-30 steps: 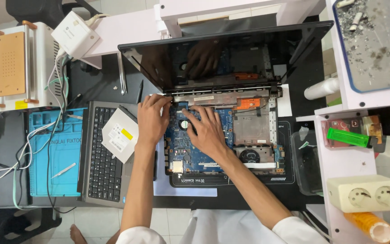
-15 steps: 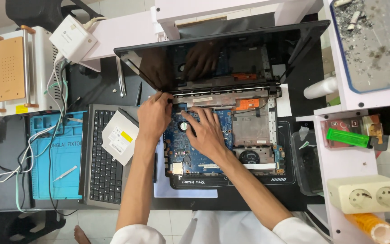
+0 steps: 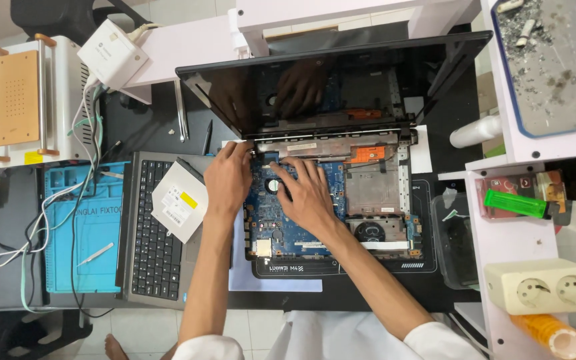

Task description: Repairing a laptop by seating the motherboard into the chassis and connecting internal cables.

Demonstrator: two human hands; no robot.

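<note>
The opened laptop [image 3: 341, 200] lies on the dark counter [image 3: 148, 133] with its keyboard deck removed, its long axis running left to right across the person's front and its black screen [image 3: 328, 87] tilted up on the far side of both hands. Inside the shell, the blue motherboard [image 3: 268, 230] fills the left half, directly under and just nearer the body than the hands; the grey metal bay [image 3: 371, 190] and the round fan [image 3: 370, 231] sit to the right of the right hand.

The left hand [image 3: 228, 180] rests at the laptop's far-left corner, fingertips at the hinge beside the board's edge. Its grip is loosely curled, and I cannot tell whether it pinches anything. The right hand [image 3: 308, 193] lies flat on the motherboard, fingers spread wide and pointing towards the hinge, pressing on the board and holding nothing. It is the nearer hand to the board's middle.

Left of the left hand, just beside the wrist, an optical drive [image 3: 180, 200] lies on a detached keyboard deck [image 3: 155, 247]; further left lies a blue repair mat [image 3: 78, 227].
</note>
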